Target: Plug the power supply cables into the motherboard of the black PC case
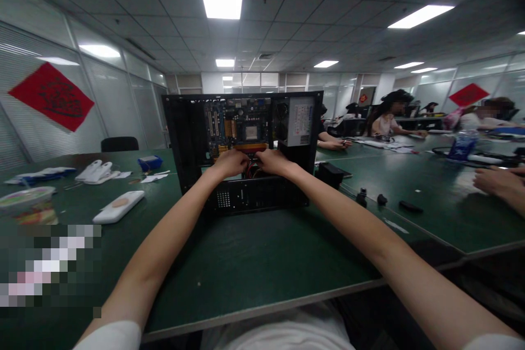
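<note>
An open black computer case [174, 136] stands upright on the green table, its inside facing me. Within it are a motherboard [262, 115] and, at the upper right, a silver power supply [301, 119]. My left hand [232, 164] reaches into the case at the board's lower edge, fingers curled and closed. Opposite it, my right hand [273, 162] is closed too, its fingertips close to the left ones. Between the hands hang thin reddish wires [249, 169], just below an orange-and-red strip [251, 148] on the board. What the fingertips pinch is too small to make out.
Left on the table [246, 262] are a white power bank-like object [118, 208], a lidded cup [28, 202] and a blue box [150, 163]. To the right lie small black parts [382, 199] and a blue bottle [464, 145]. Another person's hand [498, 183] rests at the far right.
</note>
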`<state>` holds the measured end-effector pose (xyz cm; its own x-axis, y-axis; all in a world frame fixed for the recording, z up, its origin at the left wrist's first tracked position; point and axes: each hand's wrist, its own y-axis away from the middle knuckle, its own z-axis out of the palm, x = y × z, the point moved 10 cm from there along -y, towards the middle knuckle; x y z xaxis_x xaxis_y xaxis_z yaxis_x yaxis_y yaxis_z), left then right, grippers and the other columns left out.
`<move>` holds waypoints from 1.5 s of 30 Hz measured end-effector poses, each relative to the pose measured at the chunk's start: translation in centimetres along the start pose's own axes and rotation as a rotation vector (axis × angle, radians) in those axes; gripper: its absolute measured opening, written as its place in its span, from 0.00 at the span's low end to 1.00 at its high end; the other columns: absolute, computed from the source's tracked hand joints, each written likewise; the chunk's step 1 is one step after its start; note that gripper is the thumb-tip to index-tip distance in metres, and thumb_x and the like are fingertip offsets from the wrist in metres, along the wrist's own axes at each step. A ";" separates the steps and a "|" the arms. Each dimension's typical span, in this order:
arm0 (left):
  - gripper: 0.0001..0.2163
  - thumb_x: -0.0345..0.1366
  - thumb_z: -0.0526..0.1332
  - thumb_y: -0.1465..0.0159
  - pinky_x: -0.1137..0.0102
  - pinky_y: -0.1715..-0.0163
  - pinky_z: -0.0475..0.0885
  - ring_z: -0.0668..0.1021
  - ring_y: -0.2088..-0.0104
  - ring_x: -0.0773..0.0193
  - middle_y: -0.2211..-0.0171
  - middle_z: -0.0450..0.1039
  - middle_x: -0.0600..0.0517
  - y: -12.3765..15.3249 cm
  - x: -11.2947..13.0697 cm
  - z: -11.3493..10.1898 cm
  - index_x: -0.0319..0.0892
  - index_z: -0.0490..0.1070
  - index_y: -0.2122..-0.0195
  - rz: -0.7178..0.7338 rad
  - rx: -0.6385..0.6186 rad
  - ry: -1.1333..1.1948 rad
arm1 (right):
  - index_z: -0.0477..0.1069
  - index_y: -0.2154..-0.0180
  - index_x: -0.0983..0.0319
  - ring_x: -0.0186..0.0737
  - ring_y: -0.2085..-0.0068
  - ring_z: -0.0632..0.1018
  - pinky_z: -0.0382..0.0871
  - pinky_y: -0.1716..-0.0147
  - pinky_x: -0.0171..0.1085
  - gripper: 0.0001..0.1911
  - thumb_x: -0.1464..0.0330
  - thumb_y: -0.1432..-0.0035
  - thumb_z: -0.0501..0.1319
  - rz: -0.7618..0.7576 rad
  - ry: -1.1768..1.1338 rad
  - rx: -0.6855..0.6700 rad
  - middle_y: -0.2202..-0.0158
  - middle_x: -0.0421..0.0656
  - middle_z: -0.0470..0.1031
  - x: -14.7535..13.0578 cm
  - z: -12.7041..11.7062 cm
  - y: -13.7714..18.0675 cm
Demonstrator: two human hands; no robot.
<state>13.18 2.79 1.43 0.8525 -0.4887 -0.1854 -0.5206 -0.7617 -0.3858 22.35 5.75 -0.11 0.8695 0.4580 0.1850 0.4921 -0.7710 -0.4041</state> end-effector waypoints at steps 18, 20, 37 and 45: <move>0.24 0.56 0.58 0.33 0.67 0.72 0.66 0.78 0.71 0.56 0.71 0.79 0.44 2.9 5.1 -0.6 0.40 0.83 0.67 -0.059 -0.075 0.110 | 0.75 0.53 0.61 0.40 0.56 0.76 0.64 0.43 0.46 0.16 0.67 0.28 0.49 -0.801 0.355 0.169 0.61 0.46 0.78 6.1 -2.8 13.7; 0.30 0.61 0.54 0.32 0.67 0.72 0.66 0.78 0.73 0.55 0.74 0.78 0.43 3.0 5.2 0.0 0.39 0.83 0.69 -0.100 0.009 0.095 | 0.75 0.54 0.62 0.39 0.61 0.76 0.65 0.45 0.45 0.14 0.70 0.29 0.50 -0.945 0.442 0.327 0.67 0.43 0.77 5.6 -3.0 14.8; 0.24 0.45 0.53 0.30 0.66 0.74 0.56 0.73 0.77 0.62 0.78 0.76 0.48 3.5 1.8 0.5 0.41 0.80 0.77 0.137 0.230 0.082 | 0.74 0.54 0.63 0.42 0.56 0.75 0.63 0.45 0.45 0.16 0.58 0.28 0.55 -1.091 0.586 0.405 0.59 0.47 0.77 1.8 -3.7 15.2; 0.27 0.47 0.53 0.29 0.66 0.75 0.55 0.71 0.80 0.64 0.83 0.72 0.49 2.9 -4.0 0.7 0.40 0.78 0.81 -0.290 0.398 0.413 | 0.73 0.64 0.62 0.40 0.64 0.70 0.58 0.58 0.43 0.13 0.66 0.27 0.54 -1.046 0.725 0.281 0.67 0.43 0.73 -0.3 -4.0 14.8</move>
<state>8.30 2.85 0.45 0.8263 -0.4709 0.3090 -0.1469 -0.7098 -0.6889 29.50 -7.58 -2.56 -0.0502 0.3720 0.9269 0.9969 -0.0375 0.0690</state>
